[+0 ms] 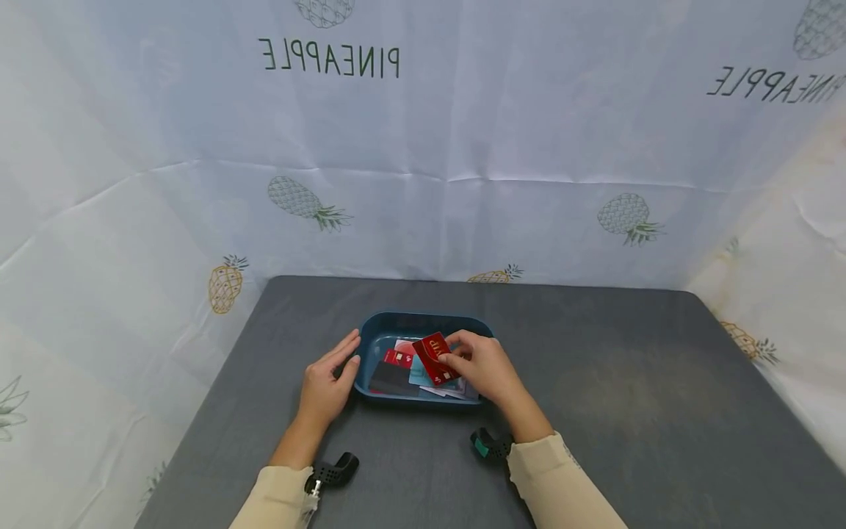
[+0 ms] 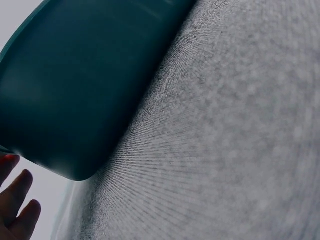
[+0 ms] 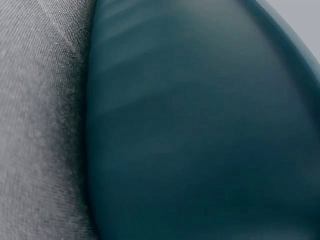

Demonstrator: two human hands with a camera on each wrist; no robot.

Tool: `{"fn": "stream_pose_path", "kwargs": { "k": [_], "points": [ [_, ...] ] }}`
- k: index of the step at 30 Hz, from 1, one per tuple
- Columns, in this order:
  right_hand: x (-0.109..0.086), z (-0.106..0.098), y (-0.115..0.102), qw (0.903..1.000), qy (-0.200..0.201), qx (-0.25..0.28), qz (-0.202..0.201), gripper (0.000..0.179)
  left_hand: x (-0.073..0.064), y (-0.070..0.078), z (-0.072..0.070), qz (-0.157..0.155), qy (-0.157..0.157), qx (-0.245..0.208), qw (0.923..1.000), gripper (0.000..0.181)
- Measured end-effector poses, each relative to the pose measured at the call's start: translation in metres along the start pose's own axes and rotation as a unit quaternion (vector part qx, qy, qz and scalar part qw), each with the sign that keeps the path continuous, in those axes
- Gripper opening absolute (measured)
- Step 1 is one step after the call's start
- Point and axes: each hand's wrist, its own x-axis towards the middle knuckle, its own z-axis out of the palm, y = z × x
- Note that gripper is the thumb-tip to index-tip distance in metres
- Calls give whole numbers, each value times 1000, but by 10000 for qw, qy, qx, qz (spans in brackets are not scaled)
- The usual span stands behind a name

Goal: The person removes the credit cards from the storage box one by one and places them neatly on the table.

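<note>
A dark blue plastic tray (image 1: 423,317) stands on the table, and several cards lie inside it. Between thumb and fingers my right hand (image 1: 485,365) pinches a red VIP card (image 1: 432,356), held tilted over the pile. Under it show a light blue card (image 1: 418,373), another red card (image 1: 399,358) and a black card (image 1: 394,379). My left hand (image 1: 326,383) rests against the tray's left rim with its fingers extended. In the left wrist view those fingertips (image 2: 22,187) are right at the tray's wall (image 2: 85,90). The right wrist view holds only the tray's outer side (image 3: 200,120) and tabletop.
The dark grey table (image 1: 628,397) extends around the tray on every side. White cloth (image 1: 410,228) printed with pineapples hangs behind it and at both sides. A black wrist device (image 1: 337,470) is on the left wrist, and a similar one (image 1: 491,444) on the right.
</note>
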Motion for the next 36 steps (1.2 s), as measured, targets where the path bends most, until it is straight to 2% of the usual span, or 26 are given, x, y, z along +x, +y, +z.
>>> {"fn": "stream_pose_path", "kwargs": {
  "k": [9, 15, 20, 24, 27, 30, 33, 36],
  "points": [
    [0, -2, 3, 9992, 172, 370, -21, 20, -1, -1, 1, -25, -10, -39, 10000, 34],
    [0, -10, 4, 9918, 318, 1160, 424, 16, 0, 0, 1, -4, -69, 50, 10000, 34],
    [3, -26, 7, 9740, 712, 2018, 746, 24, 0, 0, 0, -56, -56, -18, 10000, 34],
    [6, -44, 15, 9497, 1489, 2585, 953, 31, 1, 2, -2, -96, -63, -24, 9999, 35],
    [7, -58, 27, 9319, 2085, 2720, 1187, 36, 1, 3, -2, -125, -79, -50, 9999, 35],
    [8, -66, 46, 9194, 2451, 2666, 1536, 39, 1, 4, -3, -145, -88, -42, 9998, 36],
    [7, -69, 66, 9162, 2528, 2385, 1995, 40, 0, 4, -3, -183, -123, -19, 9998, 36],
    [5, -67, 84, 9222, 2251, 1920, 2492, 40, 0, 4, -2, -221, -153, -3, 9996, 36]
  ]
}}
